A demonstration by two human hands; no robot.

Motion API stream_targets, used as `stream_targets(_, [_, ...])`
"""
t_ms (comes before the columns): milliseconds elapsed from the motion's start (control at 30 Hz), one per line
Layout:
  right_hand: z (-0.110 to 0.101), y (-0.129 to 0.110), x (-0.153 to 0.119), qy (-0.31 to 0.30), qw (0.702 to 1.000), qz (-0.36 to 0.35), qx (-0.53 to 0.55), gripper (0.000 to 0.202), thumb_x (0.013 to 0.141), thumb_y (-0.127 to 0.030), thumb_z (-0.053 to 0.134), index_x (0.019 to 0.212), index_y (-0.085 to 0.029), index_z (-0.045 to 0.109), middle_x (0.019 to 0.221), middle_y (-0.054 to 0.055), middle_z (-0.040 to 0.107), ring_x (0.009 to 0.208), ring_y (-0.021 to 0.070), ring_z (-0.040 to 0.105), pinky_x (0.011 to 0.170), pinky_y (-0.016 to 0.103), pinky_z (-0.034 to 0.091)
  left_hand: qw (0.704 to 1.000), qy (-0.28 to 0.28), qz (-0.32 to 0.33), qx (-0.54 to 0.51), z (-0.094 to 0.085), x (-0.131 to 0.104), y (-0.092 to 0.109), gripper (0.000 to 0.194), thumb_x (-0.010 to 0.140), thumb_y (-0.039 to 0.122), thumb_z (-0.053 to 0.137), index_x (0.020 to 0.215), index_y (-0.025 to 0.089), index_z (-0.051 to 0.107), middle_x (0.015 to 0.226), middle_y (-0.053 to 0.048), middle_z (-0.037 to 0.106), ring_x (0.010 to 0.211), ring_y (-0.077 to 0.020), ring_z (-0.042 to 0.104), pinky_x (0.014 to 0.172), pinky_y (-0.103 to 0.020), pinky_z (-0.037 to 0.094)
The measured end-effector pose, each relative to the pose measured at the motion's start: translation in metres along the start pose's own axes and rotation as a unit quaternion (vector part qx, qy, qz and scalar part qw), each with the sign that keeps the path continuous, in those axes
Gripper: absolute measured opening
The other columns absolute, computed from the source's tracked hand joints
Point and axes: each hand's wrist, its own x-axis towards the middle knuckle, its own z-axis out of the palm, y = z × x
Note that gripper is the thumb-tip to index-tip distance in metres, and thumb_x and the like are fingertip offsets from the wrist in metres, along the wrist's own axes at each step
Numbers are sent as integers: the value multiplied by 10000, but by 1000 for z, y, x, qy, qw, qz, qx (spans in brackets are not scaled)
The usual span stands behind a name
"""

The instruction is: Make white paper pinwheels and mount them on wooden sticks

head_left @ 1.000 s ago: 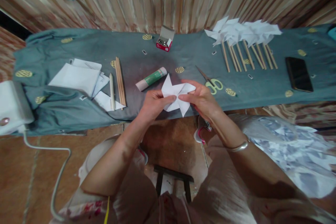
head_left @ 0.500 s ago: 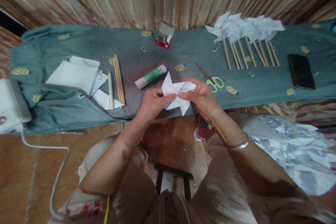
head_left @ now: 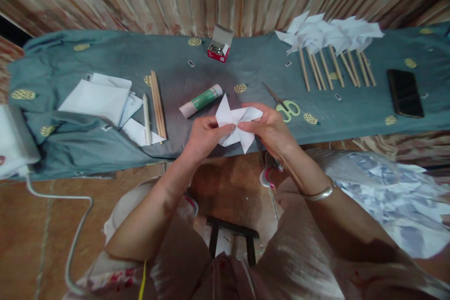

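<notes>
Between my two hands is a white paper pinwheel [head_left: 245, 138], its folded blades pointing outward, held over the table's front edge. My left hand [head_left: 206, 137] grips it from the left, thumb pressed near the centre. From the right, my right hand [head_left: 270, 127] pinches it, its thumb also at the middle; the fingers of both hands are partly hidden behind the paper. Just beyond my left hand lies a glue stick [head_left: 202, 101] with a green label. Scissors [head_left: 286, 106] with pale green handles lie slightly open beyond my right hand.
A red box of small metal pieces [head_left: 218, 50] stands at the back. Finished pinwheels on sticks [head_left: 333, 40] lie back right, near a phone [head_left: 405, 93]. Leftward are wooden sticks [head_left: 158, 105], a white pen-like tool [head_left: 146, 122] and paper sheets [head_left: 96, 101]. A bag of paper pieces [head_left: 390, 197] sits lower right.
The view has shifted very slightly. Both hands keep the same hold on the paper pinwheel, with thumbs at its centre.
</notes>
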Motion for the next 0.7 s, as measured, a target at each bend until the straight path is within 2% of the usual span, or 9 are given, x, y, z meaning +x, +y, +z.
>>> stream_targets(167, [0, 0, -1, 3, 1000, 3, 1, 689, 451, -317, 917, 1053, -191, 607, 805, -1, 748, 771, 215, 714, 790, 379, 584, 1000, 1, 3, -2, 0, 0, -1, 219, 533, 312, 823, 650, 146, 740, 601, 9, 676, 518, -99, 530, 544, -232, 411])
stream_targets(700, [3, -1, -2, 4, 1000, 2, 9, 675, 441, -308, 911, 1026, -192, 597, 759, -22, 741, 696, 177, 691, 732, 343, 588, 1000, 3, 14, -1, -1, 1, -2, 173, 561, 278, 804, 644, 141, 737, 596, 2, 675, 507, -99, 537, 517, -223, 416])
